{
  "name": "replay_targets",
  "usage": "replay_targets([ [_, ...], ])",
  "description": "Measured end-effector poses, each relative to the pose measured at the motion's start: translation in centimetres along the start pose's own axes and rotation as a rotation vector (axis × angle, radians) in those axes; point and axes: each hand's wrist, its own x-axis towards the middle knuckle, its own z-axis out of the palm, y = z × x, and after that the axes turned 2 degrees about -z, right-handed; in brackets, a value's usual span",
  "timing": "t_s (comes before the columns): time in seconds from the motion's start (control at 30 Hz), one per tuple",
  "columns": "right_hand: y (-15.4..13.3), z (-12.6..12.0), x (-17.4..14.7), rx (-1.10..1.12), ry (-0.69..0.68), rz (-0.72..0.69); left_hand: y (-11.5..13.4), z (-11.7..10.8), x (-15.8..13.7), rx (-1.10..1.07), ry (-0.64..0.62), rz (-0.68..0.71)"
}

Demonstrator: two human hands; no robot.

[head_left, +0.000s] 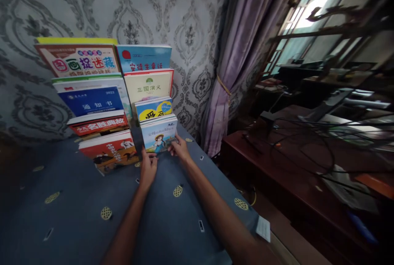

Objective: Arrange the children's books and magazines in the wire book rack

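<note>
Both hands are at the front of the right-hand row of upright books. My left hand [149, 165] grips the lower left corner of a light-blue picture-cover book [160, 133] with a figure in a hat on it. On the same book's lower right edge, my right hand [179, 149] has its fingers closed. Right behind stands a blue and yellow book [154, 108], then a cream book [148, 86] with a red edge, and a larger blue book [144, 54] at the back. The fingertips behind the front book are hidden.
Left of my hands stands another row: a red book [115, 154], a thinner red one [101, 125], a dark-blue booklet [92, 100] and a large brown-covered book [83, 59]. A patterned blue cloth [76, 211] covers the table. Cables [332, 150] lie across a dark-red desk [246, 150] to the right.
</note>
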Motion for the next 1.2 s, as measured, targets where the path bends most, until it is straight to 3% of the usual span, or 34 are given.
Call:
replay_targets([
  [0.13,-0.2,0.2,-0.5,-0.008,-0.031,-0.043,0.7,0.4,-0.1,-0.088,0.02,-0.126],
  [0.27,0.0,0.2,-0.7,-0.078,-0.015,-0.103,1.2,0.8,-0.3,-0.136,-0.016,-0.148],
  [0.63,0.1,-0.1,-0.9,-0.015,0.015,-0.011,1.6,1.2,-0.7,-0.214,-0.019,-0.171],
  [0.83,1.1,0.4,-1.3,-0.276,0.105,-0.149,2.0,0.4,-0.7,-0.265,-0.019,-0.201],
  [1.0,1.0,0.3,-1.3,-0.517,0.142,-0.178,2.4,0.1,-0.6,-0.435,-0.026,-0.218],
  [1.2,-0.2,-0.3,-0.6,-0.4,0.113,-0.084,3.3,-0.2,-0.8,-0.596,-0.054,-0.285],
])
